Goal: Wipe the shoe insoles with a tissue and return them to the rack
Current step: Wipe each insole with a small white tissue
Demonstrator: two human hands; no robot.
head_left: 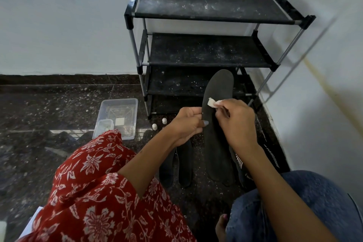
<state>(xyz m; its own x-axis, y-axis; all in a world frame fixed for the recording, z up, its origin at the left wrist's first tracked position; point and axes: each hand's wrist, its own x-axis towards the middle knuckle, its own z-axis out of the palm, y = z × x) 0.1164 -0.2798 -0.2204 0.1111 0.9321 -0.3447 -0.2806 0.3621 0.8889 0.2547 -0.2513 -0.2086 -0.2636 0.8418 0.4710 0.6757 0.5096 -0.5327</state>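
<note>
- Left hand point(187, 124) has its grip closed on the left edge of a dark insole point(217, 129), thumb lying across the face, holding it lengthwise with the toe end pointing toward the rack point(206, 45).
- Right hand point(236, 122) pinches a small white tissue point(213, 102) in a narrow grip and presses it against the upper half of that insole.
- More dark insoles point(183, 165) lie flat on the speckled floor point(49, 104) beneath the hands; another with white stripes point(238, 161) shows just right of the held one.
- Black rack stands in the corner against the wall, its shelves dusty.
- Clear plastic tub point(117, 118) sits on the floor left of the rack, with two small white caps point(159, 124) between it and the hands.
</note>
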